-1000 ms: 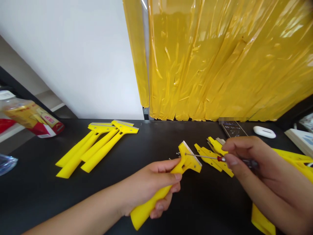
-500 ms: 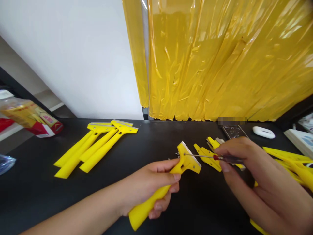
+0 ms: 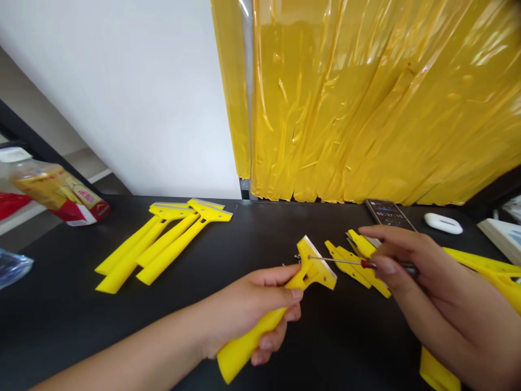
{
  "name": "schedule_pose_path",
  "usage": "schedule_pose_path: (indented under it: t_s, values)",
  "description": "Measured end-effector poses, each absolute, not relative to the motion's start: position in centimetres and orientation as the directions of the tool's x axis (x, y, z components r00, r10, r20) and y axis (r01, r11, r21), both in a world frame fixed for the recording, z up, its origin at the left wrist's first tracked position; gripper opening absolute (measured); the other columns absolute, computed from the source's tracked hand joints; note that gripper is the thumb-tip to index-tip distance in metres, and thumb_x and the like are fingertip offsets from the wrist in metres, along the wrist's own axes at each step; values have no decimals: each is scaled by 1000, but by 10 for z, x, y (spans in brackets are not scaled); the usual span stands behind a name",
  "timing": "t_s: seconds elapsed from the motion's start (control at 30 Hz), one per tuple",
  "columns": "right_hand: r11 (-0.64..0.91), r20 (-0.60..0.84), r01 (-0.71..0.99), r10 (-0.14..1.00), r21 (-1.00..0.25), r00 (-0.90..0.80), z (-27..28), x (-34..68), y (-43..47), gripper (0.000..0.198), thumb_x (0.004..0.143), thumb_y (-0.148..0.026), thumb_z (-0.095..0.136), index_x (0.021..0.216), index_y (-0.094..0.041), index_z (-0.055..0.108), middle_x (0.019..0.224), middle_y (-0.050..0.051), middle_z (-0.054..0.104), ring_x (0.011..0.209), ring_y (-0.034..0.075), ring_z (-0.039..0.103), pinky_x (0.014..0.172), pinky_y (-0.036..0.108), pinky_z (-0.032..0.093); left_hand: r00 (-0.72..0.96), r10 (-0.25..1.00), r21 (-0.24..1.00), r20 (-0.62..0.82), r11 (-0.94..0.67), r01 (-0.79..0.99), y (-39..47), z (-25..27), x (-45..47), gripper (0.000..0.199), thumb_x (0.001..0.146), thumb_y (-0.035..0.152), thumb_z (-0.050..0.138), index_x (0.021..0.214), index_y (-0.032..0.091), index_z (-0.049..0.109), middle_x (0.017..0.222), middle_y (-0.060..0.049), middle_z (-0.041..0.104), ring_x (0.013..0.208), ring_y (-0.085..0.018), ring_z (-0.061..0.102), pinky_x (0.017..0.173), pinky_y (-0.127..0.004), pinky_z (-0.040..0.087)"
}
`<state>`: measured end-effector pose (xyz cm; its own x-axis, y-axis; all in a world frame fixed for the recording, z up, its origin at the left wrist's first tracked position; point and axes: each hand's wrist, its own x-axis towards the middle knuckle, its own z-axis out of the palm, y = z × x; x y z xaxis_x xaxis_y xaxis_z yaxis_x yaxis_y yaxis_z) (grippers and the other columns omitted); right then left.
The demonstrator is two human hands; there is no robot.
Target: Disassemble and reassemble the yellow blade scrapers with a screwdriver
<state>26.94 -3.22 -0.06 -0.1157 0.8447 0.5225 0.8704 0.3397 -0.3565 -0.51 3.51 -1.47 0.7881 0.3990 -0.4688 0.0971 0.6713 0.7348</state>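
Note:
My left hand (image 3: 260,304) is wrapped round the handle of a yellow scraper (image 3: 240,353), its head tilted up to the right with a pale blade edge. In my right hand (image 3: 431,293) is a small screwdriver (image 3: 368,264) with a red-collared handle, gripped between thumb and fingers. The screwdriver's thin shaft runs left, and its tip meets a screw on the scraper's head. Most of the screwdriver's handle is hidden by my fingers. Tiny screws (image 3: 298,257) lie on the table just behind the scraper head. Loose yellow head plates (image 3: 352,266) lie beyond the shaft.
Several yellow scrapers (image 3: 175,244) lie overlapping at the left on the black table (image 3: 122,331). More yellow parts (image 3: 484,263) lie at the right. A phone (image 3: 391,214) and a white earbud case (image 3: 443,223) sit at the back right. A drink bottle (image 3: 61,190) is at the far left.
My right thumb and fingers have shifted on the screwdriver's handle, the index finger now stretched further out. The tip stays on the scraper's screw. The view has moved slightly.

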Motion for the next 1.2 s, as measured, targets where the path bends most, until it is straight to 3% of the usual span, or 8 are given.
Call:
schedule_pose_path:
  t_s: [0.07, 0.27, 0.43, 0.53, 0.7, 0.83, 1.07, 1.2]
  values:
    - [300, 501, 882, 861, -364, -86, -5, 272, -35, 32, 111, -45, 49, 140, -33, 57, 114, 2, 78, 90, 22, 79, 71, 33, 60, 786, 397, 731, -473, 675, 100, 35, -15, -5, 22, 105, 34, 64, 126, 26, 64, 91, 3, 54, 45, -2, 45, 37, -14, 43]
    - [313, 486, 881, 867, -354, -113, -12, 277, -44, 32, 108, -42, 60, 138, -32, 56, 121, 2, 71, 103, 22, 73, 89, 34, 57, 791, 394, 730, -468, 677, 95, 35, -15, -6, 27, 104, 33, 64, 130, 26, 63, 91, 3, 54, 45, -2, 46, 37, -14, 43]
    - [454, 521, 735, 838, -503, -161, -6, 269, -36, 26, 106, -27, 60, 132, -30, 54, 118, 4, 66, 111, 23, 67, 97, 35, 55, 789, 389, 717, -476, 691, 91, 36, -15, -7, 38, 104, 32, 66, 141, 28, 60, 90, 3, 54, 46, -3, 45, 38, -14, 44]
    - [465, 497, 692, 850, -552, -174, -4, 265, -31, 29, 106, -26, 61, 133, -30, 54, 118, 4, 67, 110, 21, 68, 93, 30, 58, 785, 389, 705, -483, 704, 85, 37, -16, -7, 41, 103, 33, 66, 143, 29, 58, 89, 4, 54, 46, -3, 45, 38, -14, 44]
    - [396, 499, 821, 852, -412, -160, -4, 269, -37, 22, 109, -39, 56, 130, -33, 61, 109, 1, 75, 93, 19, 75, 78, 30, 59, 785, 388, 716, -483, 692, 99, 37, -16, -6, 35, 102, 36, 70, 135, 27, 61, 89, 4, 54, 45, -3, 45, 38, -15, 43]
    - [311, 480, 872, 871, -377, -103, -7, 274, -45, 29, 107, -40, 57, 136, -34, 60, 122, 2, 74, 107, 23, 75, 91, 36, 58, 796, 381, 730, -471, 675, 109, 35, -15, -5, 31, 102, 37, 70, 130, 26, 64, 89, 4, 54, 45, -3, 45, 38, -15, 43]
    - [410, 564, 874, 800, -261, -207, -2, 271, -38, 30, 109, -37, 56, 138, -33, 58, 121, 1, 76, 106, 21, 77, 93, 33, 58, 797, 381, 736, -469, 668, 114, 36, -15, -6, 29, 102, 37, 68, 129, 26, 64, 91, 3, 55, 45, -3, 46, 38, -15, 44]
    - [390, 583, 884, 793, -260, -178, -3, 271, -39, 26, 110, -37, 54, 134, -30, 60, 111, 2, 77, 93, 18, 78, 81, 29, 60, 810, 369, 740, -457, 662, 116, 36, -15, -6, 30, 102, 36, 69, 129, 26, 63, 90, 3, 55, 45, -3, 46, 39, -15, 44]
